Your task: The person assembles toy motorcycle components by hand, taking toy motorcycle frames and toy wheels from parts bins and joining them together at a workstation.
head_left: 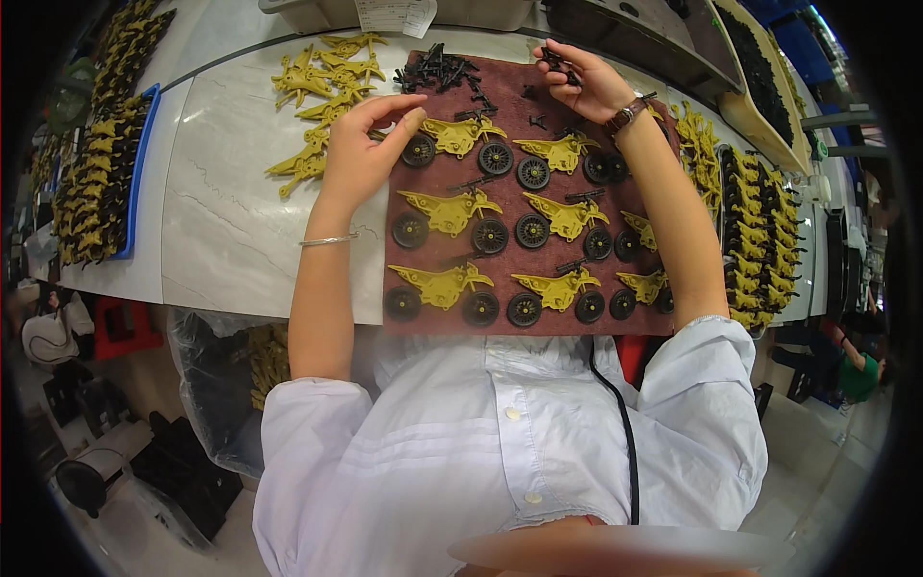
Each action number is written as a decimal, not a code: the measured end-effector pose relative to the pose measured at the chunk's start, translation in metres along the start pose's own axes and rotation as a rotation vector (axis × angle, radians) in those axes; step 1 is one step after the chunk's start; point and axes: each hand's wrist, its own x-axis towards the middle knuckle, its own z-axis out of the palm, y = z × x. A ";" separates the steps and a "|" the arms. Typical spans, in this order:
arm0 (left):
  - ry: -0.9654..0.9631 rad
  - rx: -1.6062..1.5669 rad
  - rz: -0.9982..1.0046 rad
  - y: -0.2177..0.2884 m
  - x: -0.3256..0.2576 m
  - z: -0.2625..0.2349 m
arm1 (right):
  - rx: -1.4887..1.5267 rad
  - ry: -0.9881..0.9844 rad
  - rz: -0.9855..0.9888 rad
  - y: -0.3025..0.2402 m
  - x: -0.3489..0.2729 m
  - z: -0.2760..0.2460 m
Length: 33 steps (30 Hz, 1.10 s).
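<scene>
We steady the top-left toy motorbike (460, 135) with left hand (361, 154) curled open; right hand (588, 82) pinches small black parts (558, 62); seat squarely.

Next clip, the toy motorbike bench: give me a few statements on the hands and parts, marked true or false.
1. The toy motorbikes on the brown mat are yellow with black wheels. True.
2. The right hand rests flat and empty on the mat. False: it is raised at the mat's far edge, pinching small black parts.
3. The left hand is at the top-left bike. True.
4. The loose black parts are piled in a blue bowl. False: they lie on the mat itself.
5. Bare yellow bodies lie left of the mat. True.
</scene>
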 end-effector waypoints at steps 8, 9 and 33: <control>0.008 -0.299 -0.056 0.011 -0.001 0.013 | -0.383 -0.018 0.035 0.001 -0.025 0.057; 0.013 -0.400 -0.010 0.012 -0.001 0.018 | -0.380 -0.026 0.037 0.007 -0.026 0.065; -0.281 -1.225 -0.279 0.013 0.003 0.028 | 0.418 -0.523 0.119 0.049 -0.052 0.090</control>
